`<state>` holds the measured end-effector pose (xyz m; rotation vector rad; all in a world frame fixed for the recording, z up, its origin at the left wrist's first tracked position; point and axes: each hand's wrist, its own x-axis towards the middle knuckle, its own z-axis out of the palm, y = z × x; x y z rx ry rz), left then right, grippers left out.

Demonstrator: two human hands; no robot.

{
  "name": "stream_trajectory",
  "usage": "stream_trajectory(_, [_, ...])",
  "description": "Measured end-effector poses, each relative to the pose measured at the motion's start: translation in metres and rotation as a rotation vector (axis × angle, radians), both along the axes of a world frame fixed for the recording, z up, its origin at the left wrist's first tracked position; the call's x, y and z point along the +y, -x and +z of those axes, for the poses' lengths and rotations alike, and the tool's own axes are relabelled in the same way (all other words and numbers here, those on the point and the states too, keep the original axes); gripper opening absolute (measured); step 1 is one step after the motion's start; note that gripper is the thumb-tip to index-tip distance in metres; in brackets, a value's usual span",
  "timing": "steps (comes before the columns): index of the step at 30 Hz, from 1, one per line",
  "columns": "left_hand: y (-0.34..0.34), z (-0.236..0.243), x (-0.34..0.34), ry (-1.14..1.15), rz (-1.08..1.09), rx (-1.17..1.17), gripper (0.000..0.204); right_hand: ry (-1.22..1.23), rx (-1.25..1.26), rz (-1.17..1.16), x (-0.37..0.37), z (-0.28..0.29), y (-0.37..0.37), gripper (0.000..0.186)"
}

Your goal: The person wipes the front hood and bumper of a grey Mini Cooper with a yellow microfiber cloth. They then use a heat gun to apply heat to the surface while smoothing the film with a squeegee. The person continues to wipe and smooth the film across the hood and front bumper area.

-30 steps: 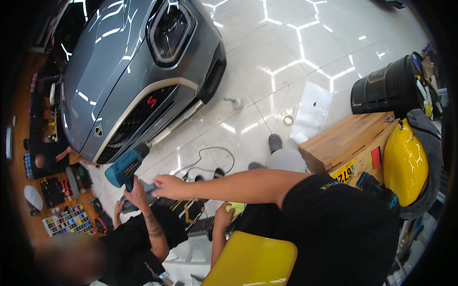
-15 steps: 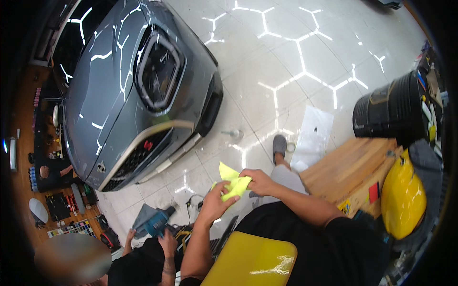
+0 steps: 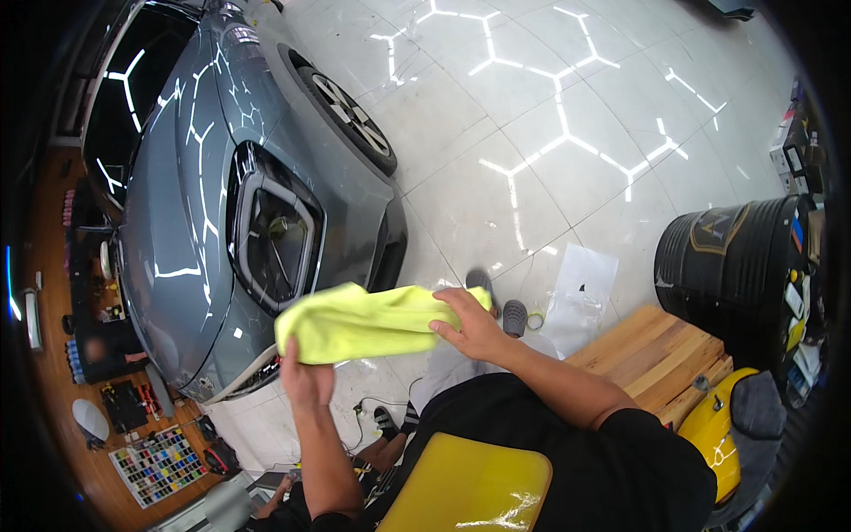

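A bright yellow-green microfiber cloth (image 3: 377,326) is stretched out between my two hands, slightly blurred. My left hand (image 3: 308,379) grips its left end from below, thumb up against the fabric. My right hand (image 3: 472,328) pinches it near the other end, with a corner sticking out past the fingers. Behind the cloth's left end stands a glossy grey car (image 3: 177,257), its headlight (image 3: 277,244) just beyond the cloth. No contact between cloth and car can be made out.
A wooden bench (image 3: 643,355) stands to my right, a yellow glossy part (image 3: 727,443) beside it. Further off is a black drum (image 3: 722,253). A white sheet (image 3: 581,288) and tape roll (image 3: 534,321) lie on the floor. A yellow panel (image 3: 474,483) is below me. Another person is at lower left.
The bunched cloth has been spread out wide, my left hand moving left and up. My view has shifted, showing the car's front wheel. The other person's blue tool has left view.
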<state>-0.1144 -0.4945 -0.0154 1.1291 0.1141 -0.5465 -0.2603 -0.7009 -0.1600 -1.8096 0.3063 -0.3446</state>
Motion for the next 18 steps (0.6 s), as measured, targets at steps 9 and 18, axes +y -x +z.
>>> stream_trajectory(9, [-0.278,-0.101,-0.139,-2.027,-0.739,-1.589,0.057,-0.136,0.415,0.016,-0.155,-0.121,-0.052,0.035])
stream_trajectory(18, [-0.343,-0.331,-0.220,-2.447,-1.784,-1.250,0.066,-0.314,0.856,-0.474,-0.302,-0.260,0.014,0.034])
